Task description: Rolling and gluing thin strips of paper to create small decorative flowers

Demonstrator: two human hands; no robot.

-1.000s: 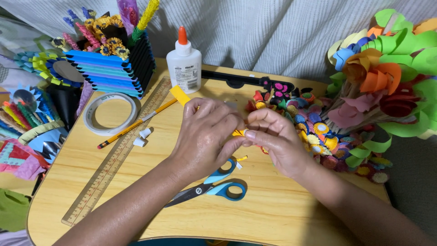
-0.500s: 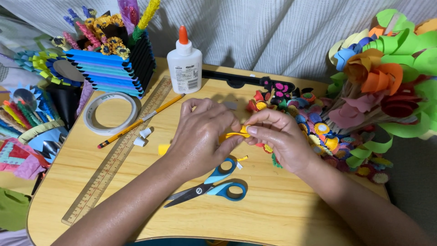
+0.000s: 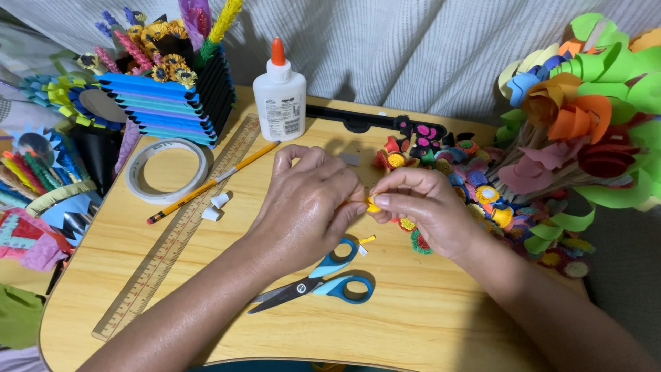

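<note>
A small yellow paper roll (image 3: 372, 204) sits pinched between both hands above the bench (image 3: 427, 324). The left hand (image 3: 306, 210) and right hand (image 3: 423, 207) meet fingertip to fingertip, each grip pressed on the roll, which peeks out between the thumbs. The roll is just above the scissors (image 3: 320, 281), with the glue bottle (image 3: 279, 100) well beyond it.

head view | 1 camera | looks steeply down | close over wooden table (image 3: 427, 324)

one glue bottle (image 3: 279, 93), one scissors (image 3: 320, 279), one ruler (image 3: 175, 238), one pencil (image 3: 210, 184), one tape roll (image 3: 167, 171)
</note>
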